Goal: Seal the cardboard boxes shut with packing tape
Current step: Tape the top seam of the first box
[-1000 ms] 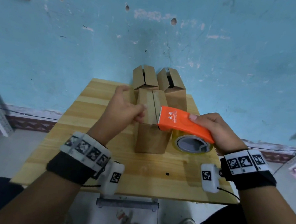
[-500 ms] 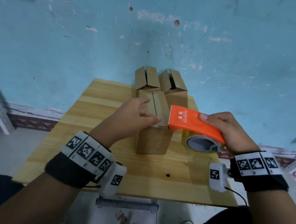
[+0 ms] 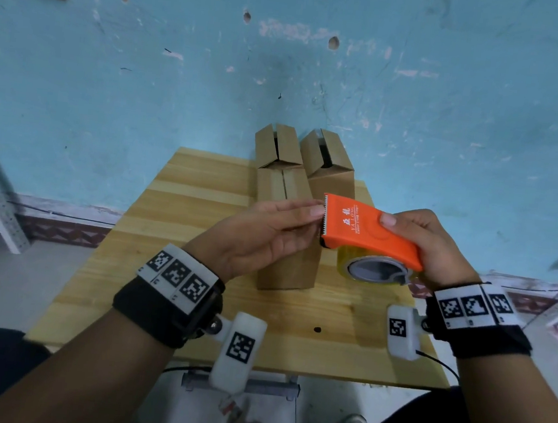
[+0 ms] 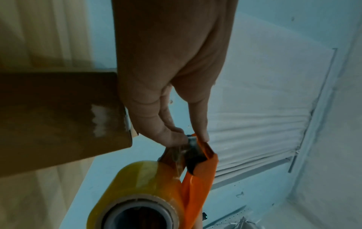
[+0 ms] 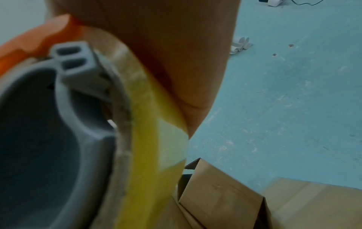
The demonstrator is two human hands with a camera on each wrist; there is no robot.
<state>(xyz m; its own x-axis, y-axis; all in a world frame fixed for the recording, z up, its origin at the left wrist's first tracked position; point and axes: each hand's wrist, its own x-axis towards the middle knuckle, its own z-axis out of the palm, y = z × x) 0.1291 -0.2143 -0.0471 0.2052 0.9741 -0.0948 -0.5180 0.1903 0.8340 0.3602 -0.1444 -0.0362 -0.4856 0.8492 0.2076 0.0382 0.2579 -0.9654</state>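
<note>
On the wooden table (image 3: 181, 214), three cardboard boxes stand close together toward the far edge: the nearest box (image 3: 287, 270) has its top flaps folded down with a seam running along the middle, and the two far boxes, the far left box (image 3: 279, 146) and the far right box (image 3: 331, 161), stand just behind it with flaps partly raised. Above and to the right of the nearest box, the right hand (image 3: 435, 248) grips an orange tape dispenser (image 3: 368, 232), fingers curled round its body and the thumb lying along the top. Beneath the orange shell hangs the yellowish tape roll (image 3: 376, 273) on a grey core. From the left, the left hand (image 3: 261, 233) reaches across the top of the nearest box to the dispenser's serrated front edge; its fingers (image 4: 166, 133) are stretched forward, and in the left wrist view the fingertips and thumb pinch the loose tape end (image 4: 177, 155) right at the blade. A short clear stretch of tape runs from that pinch back to the roll. Both wrists carry black bands with square printed markers, and a blue wall (image 3: 319, 77) rises behind the table.
</note>
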